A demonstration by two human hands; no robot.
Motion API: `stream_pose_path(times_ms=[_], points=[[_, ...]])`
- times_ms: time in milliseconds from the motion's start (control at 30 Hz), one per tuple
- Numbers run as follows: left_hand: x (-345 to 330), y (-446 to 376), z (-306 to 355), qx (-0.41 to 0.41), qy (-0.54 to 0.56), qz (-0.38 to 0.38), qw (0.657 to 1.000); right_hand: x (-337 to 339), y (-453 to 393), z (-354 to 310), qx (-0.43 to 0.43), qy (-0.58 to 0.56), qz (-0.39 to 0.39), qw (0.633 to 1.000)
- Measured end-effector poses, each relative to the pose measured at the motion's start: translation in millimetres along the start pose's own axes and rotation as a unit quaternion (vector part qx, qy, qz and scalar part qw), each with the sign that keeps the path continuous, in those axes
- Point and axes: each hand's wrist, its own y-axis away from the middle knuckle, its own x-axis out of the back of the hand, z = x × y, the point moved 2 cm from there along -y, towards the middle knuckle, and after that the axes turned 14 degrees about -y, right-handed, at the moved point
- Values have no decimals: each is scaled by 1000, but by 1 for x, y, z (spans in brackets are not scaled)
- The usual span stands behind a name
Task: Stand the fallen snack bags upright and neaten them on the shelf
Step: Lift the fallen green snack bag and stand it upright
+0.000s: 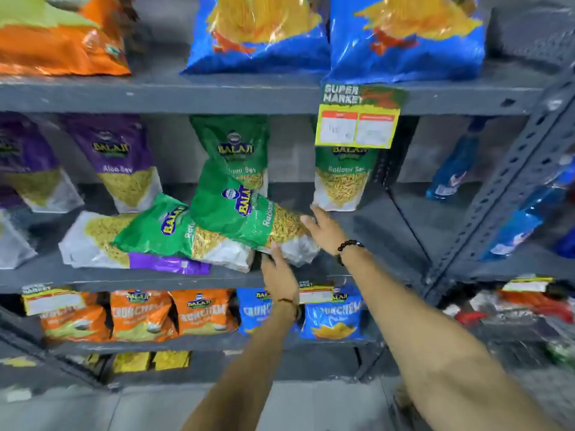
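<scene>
On the grey middle shelf (367, 225), two green snack bags lie fallen and overlapping. The upper green bag (245, 216) slants with its white bottom end toward me. My left hand (278, 270) touches that bottom end from below. My right hand (323, 227) rests flat against its right side, fingers apart. A second green bag (174, 227) lies under it, on top of a fallen purple bag (102, 241). Upright green bags stand behind (236, 147) and to the right (342, 181).
Upright purple bags (124, 163) stand at the left. Blue bags (404, 35) and an orange one (59, 42) fill the top shelf. A yellow price tag (357, 126) hangs from its edge. Orange (140, 315) and blue bags (334, 318) line the lower shelf. A perforated upright post (510, 178) stands at the right.
</scene>
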Motion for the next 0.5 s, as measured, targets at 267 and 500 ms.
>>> stream_pose_path(times_ms=[267, 500], points=[[-37, -34, 12, 35, 279, 100, 954, 4, -74, -4, -43, -71, -150, 985], [-42, -45, 10, 23, 310, 81, 947, -11, -98, -3, -82, -119, -215, 966]])
